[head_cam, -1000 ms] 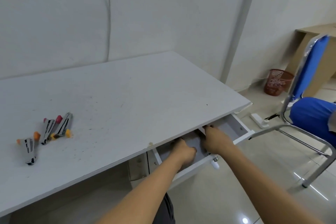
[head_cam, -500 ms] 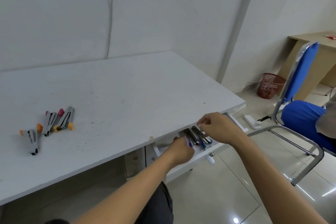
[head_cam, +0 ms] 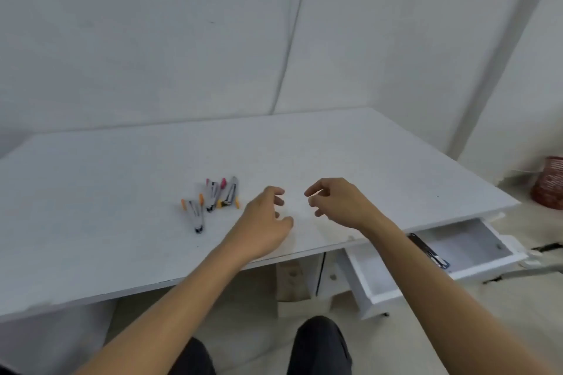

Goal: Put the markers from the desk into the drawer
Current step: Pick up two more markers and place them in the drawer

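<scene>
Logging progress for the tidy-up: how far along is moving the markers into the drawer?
Partly done. The open drawer already holds markers. Both hands, left hand and right hand, hover empty over the desk. A cluster of markers on the desk remains.

A plain office room. A white desk surface (head_cam: 304, 155) with a pull-out drawer (head_cam: 475, 248) stands against bare white walls (head_cam: 152, 39) (a red wastebasket (head_cam: 548, 183) sits on the tiled floor).
</scene>
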### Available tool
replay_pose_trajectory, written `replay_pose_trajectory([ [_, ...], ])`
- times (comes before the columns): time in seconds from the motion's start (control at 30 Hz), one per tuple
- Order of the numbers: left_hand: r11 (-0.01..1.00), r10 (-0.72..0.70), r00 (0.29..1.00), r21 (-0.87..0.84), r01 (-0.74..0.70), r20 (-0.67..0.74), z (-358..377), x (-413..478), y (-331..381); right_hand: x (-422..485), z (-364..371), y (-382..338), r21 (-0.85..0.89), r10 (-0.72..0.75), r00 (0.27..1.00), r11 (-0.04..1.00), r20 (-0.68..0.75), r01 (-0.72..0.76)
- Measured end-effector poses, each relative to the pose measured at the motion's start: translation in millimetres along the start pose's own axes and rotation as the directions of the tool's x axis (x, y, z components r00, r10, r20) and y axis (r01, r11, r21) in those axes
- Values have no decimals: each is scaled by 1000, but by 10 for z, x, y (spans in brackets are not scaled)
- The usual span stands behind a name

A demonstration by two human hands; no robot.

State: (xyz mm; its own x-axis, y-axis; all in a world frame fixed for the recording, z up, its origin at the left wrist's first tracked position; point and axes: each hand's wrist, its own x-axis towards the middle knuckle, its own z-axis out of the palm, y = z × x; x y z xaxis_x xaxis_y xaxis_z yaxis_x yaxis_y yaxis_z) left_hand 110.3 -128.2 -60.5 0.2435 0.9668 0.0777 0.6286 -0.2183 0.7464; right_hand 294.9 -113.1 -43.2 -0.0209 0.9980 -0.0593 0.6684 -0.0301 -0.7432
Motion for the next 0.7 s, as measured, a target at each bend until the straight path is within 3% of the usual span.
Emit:
replay_pose_trajectory([
  [0.13, 992, -103, 984, 62, 113, -142, -503, 14, -423, 219, 503, -305, -14, -21, 995, 1000, 100, 22],
  [0.3, 960, -200, 961, 156, 232, -193, -844, 78, -799, 357, 1040, -681, -106, -134, 966, 981, 220, 160],
  [0.4, 909, -211, 954, 316, 271, -212, -854, 149, -915, 433, 1306, -790, -336, -122, 955, 917, 270, 212],
  [0.5, 858, -171, 950, 434, 274, -262, -804, 253, -951, 458, 1432, -744, -504, -126, 971, 837, 204, 215],
  [0.7, 735, -57, 961, 641, 224, -271, -663, 424, -917, 406, 1224, -460, -631, -296, 954, 748, -39, 206],
])
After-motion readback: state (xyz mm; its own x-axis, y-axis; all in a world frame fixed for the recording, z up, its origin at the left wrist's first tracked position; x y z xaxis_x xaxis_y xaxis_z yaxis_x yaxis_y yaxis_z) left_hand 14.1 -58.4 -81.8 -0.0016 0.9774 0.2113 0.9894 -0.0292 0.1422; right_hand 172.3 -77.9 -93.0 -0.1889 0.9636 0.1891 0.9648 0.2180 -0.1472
